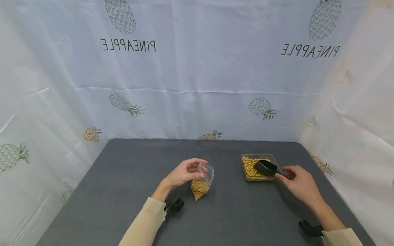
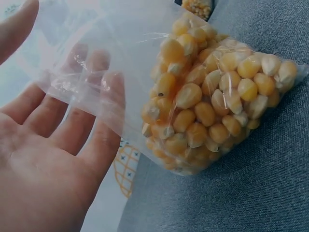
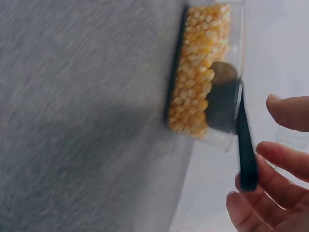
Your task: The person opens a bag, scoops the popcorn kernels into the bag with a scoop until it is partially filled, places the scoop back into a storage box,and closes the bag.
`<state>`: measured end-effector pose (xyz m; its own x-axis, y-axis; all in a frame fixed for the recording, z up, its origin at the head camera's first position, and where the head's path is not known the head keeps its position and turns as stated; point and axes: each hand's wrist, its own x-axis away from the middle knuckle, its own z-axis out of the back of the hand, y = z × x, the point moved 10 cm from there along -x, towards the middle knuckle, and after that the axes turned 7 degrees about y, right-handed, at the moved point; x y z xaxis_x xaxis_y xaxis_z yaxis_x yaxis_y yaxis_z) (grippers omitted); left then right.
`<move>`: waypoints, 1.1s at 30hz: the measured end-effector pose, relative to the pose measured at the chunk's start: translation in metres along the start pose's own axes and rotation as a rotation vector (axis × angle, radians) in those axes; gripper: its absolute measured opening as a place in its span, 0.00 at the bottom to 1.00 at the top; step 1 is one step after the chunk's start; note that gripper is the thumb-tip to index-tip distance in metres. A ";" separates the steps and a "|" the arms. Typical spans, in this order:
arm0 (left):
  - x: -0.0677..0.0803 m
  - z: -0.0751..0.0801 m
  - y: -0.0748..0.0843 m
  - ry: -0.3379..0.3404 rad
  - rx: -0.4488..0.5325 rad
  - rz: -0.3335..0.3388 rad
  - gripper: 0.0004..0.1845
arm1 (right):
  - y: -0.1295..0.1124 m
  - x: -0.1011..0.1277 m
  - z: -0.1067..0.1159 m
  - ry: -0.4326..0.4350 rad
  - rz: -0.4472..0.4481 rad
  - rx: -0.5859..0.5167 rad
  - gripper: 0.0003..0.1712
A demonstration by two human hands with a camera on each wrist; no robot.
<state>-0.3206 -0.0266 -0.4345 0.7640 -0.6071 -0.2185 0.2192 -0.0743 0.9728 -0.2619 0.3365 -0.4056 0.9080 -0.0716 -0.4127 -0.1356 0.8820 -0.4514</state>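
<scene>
A clear plastic bag (image 1: 200,188) with yellow corn kernels in its lower part is at my left hand (image 1: 189,172). The left fingers and thumb hold it near its open mouth; in the left wrist view the fingers (image 2: 104,113) show through the clear plastic. On the right, a black scoop (image 1: 266,167) lies in a clear container (image 1: 246,176) of corn kernels (image 3: 195,72), its handle sticking out over the rim. My right hand (image 1: 300,182) is at this handle (image 3: 247,162): the fingers touch it, while the thumb stands apart.
A grey cloth-covered table (image 1: 138,171) spreads beneath everything, with the container towards its right side. White curtains (image 1: 197,68) printed with pineapples hang behind and on both sides. Each wrist carries a black strap-on device (image 1: 174,205).
</scene>
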 end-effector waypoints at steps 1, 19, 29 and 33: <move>0.000 0.001 0.001 0.011 -0.004 -0.004 0.26 | -0.004 0.000 0.001 0.003 0.004 0.003 0.24; 0.004 0.005 0.010 0.151 -0.111 -0.038 0.26 | -0.103 0.002 -0.005 0.101 0.182 -0.217 0.08; 0.005 0.007 0.014 0.215 -0.205 -0.114 0.23 | -0.150 0.007 -0.042 -0.017 0.230 -0.351 0.08; 0.005 0.007 0.016 0.237 -0.211 -0.109 0.23 | -0.166 0.012 -0.063 -0.125 0.208 -0.388 0.10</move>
<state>-0.3177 -0.0360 -0.4198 0.8435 -0.4023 -0.3559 0.4092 0.0521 0.9110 -0.2535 0.1595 -0.3855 0.8835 0.1657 -0.4381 -0.4366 0.6301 -0.6422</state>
